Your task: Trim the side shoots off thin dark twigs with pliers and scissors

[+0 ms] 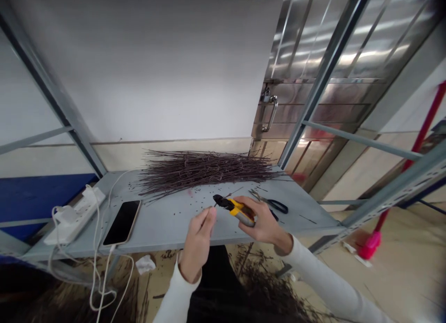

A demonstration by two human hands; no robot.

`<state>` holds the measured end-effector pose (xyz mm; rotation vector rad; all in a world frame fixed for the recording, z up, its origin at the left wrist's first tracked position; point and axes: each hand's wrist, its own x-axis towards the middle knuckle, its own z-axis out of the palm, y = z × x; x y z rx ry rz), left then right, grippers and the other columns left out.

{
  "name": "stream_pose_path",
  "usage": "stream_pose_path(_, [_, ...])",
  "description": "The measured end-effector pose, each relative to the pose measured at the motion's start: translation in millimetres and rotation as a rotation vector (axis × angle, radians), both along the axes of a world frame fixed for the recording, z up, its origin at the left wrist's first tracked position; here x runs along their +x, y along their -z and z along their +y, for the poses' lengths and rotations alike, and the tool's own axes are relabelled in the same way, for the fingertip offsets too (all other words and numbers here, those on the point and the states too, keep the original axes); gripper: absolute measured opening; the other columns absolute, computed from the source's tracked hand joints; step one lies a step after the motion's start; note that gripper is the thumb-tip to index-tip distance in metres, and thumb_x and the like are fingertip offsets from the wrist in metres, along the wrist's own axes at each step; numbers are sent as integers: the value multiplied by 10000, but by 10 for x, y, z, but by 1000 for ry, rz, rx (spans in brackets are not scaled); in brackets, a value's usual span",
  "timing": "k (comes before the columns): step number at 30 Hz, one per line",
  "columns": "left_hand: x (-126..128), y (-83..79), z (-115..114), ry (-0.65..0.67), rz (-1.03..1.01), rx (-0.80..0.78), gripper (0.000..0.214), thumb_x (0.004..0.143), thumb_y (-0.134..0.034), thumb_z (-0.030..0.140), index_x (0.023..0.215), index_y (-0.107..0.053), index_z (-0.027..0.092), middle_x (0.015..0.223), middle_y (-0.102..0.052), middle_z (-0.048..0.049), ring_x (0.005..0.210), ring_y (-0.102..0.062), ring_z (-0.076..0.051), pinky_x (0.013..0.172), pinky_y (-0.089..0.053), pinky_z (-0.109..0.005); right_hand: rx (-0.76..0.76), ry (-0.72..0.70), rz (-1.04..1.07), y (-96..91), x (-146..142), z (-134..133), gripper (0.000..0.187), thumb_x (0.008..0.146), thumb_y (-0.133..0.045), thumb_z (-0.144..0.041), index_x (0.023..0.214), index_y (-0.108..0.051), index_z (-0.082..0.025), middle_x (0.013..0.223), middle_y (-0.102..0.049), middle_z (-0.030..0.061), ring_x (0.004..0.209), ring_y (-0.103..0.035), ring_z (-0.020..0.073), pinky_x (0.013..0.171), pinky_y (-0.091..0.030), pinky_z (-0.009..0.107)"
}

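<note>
Right hand (264, 221) closed around yellow-handled cutters (238, 211), jaws pointing left, held above the worktop (306, 218). Left hand (197, 244) half closed in a pinch, fingertips (210, 213) just beside the cutters' jaws; any item between them too small to tell. Pile of thin twigs (205, 169) at the worktop's far edge. Scissors (275, 205) lie right of the cutters; phone (121, 222) and power strip (74, 216) at left.

A phone (121, 222) lies on the metal shelf (174, 223) beside a power strip (74, 216) (a white cable (95, 248) hangs down from it), with a padlocked steel door (313, 105) behind and a tissue (145, 264) on the floor (400, 248).
</note>
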<state>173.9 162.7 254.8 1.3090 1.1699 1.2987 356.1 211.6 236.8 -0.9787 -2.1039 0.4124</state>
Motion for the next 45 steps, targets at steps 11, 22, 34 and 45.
stream_pose_path(11, [3,145,88,-1,132,188,453,902,-363,586,626,-368,226,546,-266,62,509,-251,-125,516,-209,-288,-982,-580,507,-75,-85,-139,228,672,-612,-264,859,-508,-184,636,-463,-47,467,-361,67,439,-291,210])
stream_pose_path(22, [-1,51,95,21,234,132,408,917,-380,516,623,-367,233,515,-262,65,482,-258,-136,513,-207,-292,-524,-214,338,89,-31,-128,214,679,-578,-218,885,-519,-205,667,-468,-34,530,-400,92,484,-334,215])
stream_pose_path(34, [77,-8,46,84,149,2,436,913,-375,528,606,-303,227,554,-262,61,525,-248,-126,521,-220,-282,339,210,-147,103,135,-2,461,664,-556,-215,1107,-428,-204,972,-579,96,866,-588,255,750,-492,363])
stream_pose_path(45, [-26,17,148,478,-106,-216,494,807,-493,617,570,-317,220,408,-220,104,369,-127,-59,390,-63,-245,207,-147,-190,-88,425,236,589,607,-536,-126,1179,-422,-213,1090,-539,103,1005,-540,258,841,-456,396])
